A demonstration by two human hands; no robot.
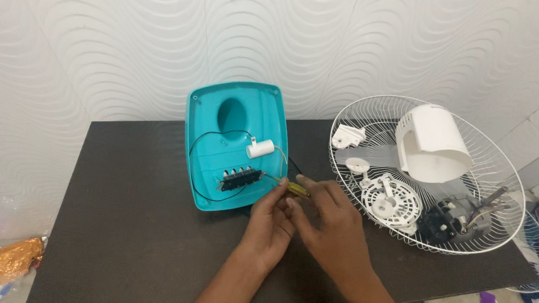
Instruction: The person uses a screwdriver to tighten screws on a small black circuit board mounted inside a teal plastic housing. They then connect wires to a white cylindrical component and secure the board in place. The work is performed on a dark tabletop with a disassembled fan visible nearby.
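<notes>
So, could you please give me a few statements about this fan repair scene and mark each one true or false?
1. Both hands hold a yellow screwdriver at the teal base. True.
2. The teal base lies to the right of the wire guard. False: it lies to the guard's left.
3. A white motor cover sits in the wire guard. True.
4. The table is white. False: it is dark brown.
5. A white capacitor lies inside the teal base. True.
6. The left hand rests on the guard. False: it is beside the right hand, at the base.
</notes>
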